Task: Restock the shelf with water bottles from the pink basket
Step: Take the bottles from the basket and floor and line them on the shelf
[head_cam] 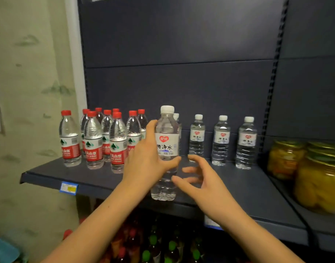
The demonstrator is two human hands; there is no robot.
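The left hand (144,158) wraps around the middle of a white-cap water bottle (165,149), near the front edge of the shelf (248,188). The right hand (202,179) is just beside it, fingers loosely spread, holding nothing. The bottle looks full, so it is probably heavy, smooth and a bit squishy. The middle seems the best place to hold. Red-cap bottles (94,141) stand to the left, more white-cap bottles (221,140) to the far right.

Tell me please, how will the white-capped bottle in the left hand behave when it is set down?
The held bottle looks full, so probably heavy for its size. Tall and narrow, it may tip if nudged. Its thin ribbed plastic likely dents under the left hand.
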